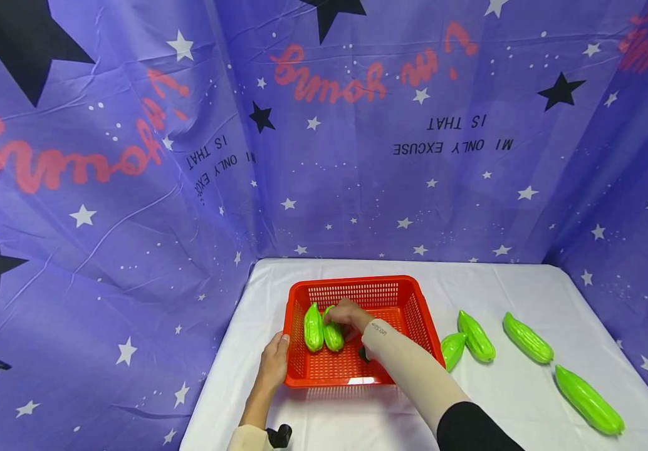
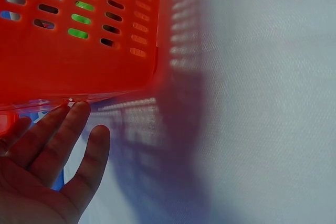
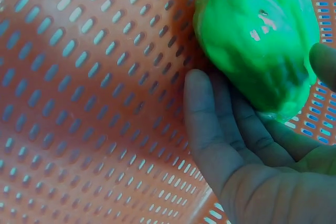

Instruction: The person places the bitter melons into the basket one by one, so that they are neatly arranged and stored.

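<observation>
A red plastic basket (image 1: 352, 376) with slotted walls stands on the table. Inside, on its left side, lie two glossy green bitter melons side by side. My right hand (image 1: 352, 316) reaches in and grips the right-hand bitter melon (image 1: 333, 338), the thumb on one side and the fingers on the other in the right wrist view. Touching it on the left is the other bitter melon (image 1: 313, 329). My left hand (image 1: 273, 360) rests against the basket's left wall; in the left wrist view its fairly straight fingers (image 2: 68, 135) touch the rim's underside.
Several more bitter melons lie on the white tablecloth (image 1: 504, 401) right of the basket, one (image 1: 452, 349) close against its wall, another (image 1: 589, 401) near the right front. A purple star-print curtain (image 1: 391, 207) encloses the table's back and sides.
</observation>
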Tool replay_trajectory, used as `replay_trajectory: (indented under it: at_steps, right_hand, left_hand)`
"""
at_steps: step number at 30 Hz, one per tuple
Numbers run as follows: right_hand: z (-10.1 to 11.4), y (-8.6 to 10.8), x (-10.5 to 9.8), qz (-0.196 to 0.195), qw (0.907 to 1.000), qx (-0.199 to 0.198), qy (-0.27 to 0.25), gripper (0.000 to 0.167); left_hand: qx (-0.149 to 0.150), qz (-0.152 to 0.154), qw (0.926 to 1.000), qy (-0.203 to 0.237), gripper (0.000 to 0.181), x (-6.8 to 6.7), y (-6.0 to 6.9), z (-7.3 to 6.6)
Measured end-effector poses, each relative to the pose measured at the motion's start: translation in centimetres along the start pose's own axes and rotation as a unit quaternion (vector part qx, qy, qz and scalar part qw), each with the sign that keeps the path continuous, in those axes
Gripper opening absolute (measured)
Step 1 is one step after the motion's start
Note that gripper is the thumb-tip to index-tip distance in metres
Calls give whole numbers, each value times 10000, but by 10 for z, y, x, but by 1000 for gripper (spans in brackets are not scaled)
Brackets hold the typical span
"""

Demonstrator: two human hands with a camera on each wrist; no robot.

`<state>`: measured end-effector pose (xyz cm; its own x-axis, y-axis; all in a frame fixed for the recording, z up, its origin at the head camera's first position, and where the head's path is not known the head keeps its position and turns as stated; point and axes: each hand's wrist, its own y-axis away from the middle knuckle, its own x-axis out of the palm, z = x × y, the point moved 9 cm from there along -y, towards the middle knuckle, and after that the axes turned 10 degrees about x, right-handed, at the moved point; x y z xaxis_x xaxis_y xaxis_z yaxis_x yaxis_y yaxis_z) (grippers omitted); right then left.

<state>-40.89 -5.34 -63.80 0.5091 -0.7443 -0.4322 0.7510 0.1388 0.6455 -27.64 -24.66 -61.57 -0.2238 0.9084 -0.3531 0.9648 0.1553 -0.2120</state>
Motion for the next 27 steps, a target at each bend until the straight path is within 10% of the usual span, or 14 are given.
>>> replay_trajectory:
  at_steps: [19, 27]
  right_hand:
    - [3, 9, -11, -34, 9999, -126, 112, 35]
    - [15, 41, -30, 104, 9978, -342, 550, 24]
  left_hand:
    - [-45, -4, 9999, -112, 42, -1, -1, 0]
    - [-105, 131, 9998, -132, 44, 0, 0, 1]
